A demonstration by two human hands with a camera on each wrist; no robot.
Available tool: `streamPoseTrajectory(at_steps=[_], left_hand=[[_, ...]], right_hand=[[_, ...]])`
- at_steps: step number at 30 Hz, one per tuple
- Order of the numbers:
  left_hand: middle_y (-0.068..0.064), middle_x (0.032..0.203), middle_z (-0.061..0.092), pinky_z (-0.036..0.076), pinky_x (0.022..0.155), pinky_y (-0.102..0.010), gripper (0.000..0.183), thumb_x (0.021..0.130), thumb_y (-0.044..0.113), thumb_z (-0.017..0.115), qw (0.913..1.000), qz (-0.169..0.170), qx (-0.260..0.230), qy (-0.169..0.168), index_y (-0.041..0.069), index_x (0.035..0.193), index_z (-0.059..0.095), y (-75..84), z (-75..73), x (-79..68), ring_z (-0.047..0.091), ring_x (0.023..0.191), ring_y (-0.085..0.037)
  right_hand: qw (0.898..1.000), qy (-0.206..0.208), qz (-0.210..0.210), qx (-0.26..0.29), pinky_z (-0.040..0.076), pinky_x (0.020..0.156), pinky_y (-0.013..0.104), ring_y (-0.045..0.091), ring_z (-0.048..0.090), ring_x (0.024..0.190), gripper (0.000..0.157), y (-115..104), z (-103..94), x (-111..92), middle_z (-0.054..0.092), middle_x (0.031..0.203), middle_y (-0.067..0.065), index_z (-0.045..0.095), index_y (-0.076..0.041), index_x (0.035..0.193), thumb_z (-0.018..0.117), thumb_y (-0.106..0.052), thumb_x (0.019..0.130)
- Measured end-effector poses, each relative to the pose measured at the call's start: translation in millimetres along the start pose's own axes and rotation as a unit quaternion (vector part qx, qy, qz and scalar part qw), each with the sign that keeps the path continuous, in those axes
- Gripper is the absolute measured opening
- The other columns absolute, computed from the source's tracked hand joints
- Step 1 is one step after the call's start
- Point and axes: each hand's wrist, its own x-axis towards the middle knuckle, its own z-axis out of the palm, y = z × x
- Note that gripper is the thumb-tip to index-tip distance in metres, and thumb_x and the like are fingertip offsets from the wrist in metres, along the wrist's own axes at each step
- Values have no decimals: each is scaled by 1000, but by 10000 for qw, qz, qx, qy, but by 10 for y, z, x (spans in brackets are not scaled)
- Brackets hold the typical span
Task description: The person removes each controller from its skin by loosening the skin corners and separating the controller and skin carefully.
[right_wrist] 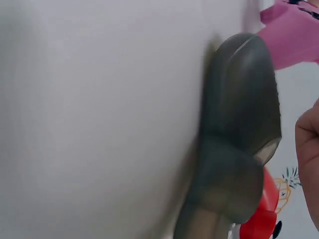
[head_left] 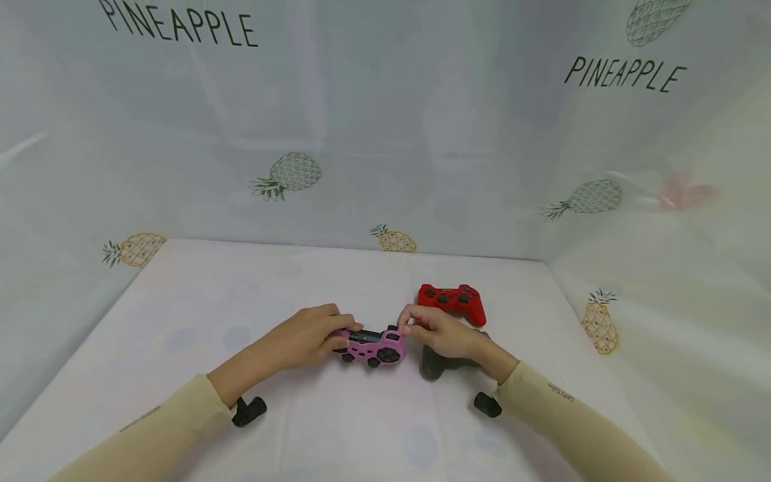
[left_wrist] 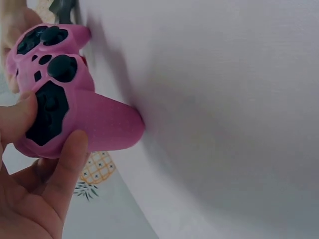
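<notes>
My left hand point(head_left: 312, 338) grips one end of a pink game controller point(head_left: 372, 347), thumb across its black direction pad in the left wrist view. The controller is tilted up, its buttons and thumbsticks facing me and one handle tip close to the white tabletop. At the controller's other end, my right hand point(head_left: 442, 331) pinches the upper corner with thumb and forefinger, its other fingers curled. Under the right hand lies a dark grey game controller point(right_wrist: 241, 94), partly hidden by the hand in the head view. Just behind is a red game controller point(head_left: 454, 298).
A white tabletop point(head_left: 241, 288) spreads around the hands. Pale curtains printed with pineapples point(head_left: 295, 172) hang behind it and along both sides. Small black devices point(head_left: 488, 404) stick out from both sleeve cuffs.
</notes>
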Motion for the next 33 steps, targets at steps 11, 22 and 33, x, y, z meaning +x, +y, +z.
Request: streamPoseTrajectory(at_steps=[11,22,33], left_hand=[[5,102,67,46,70,-26,24,101,26,74,9995,-199,-231,-61,25,125,74,-7,-18,3,54,81,-7],[8,102,66,46,70,-26,25,101,24,74,9982,-246,-537,-77,24,126,74,-14,-18,27,52,82,-6],[6,108,67,47,74,-28,25,102,24,73,9962,-528,-688,-110,26,128,73,-25,-23,41,54,85,-8]], right_hand=[[9952,855,-85,-471,50,67,27,28,65,70,5,-55,106,-23,65,76,1,71,-18,106,71,-14,103],[9852,1077,-472,-1247,61,75,27,25,73,82,12,-184,44,-22,77,95,6,76,-14,104,75,-3,98],[9803,871,-476,-1706,59,80,27,6,67,87,17,-375,-108,50,76,101,-6,78,-18,112,78,-9,98]])
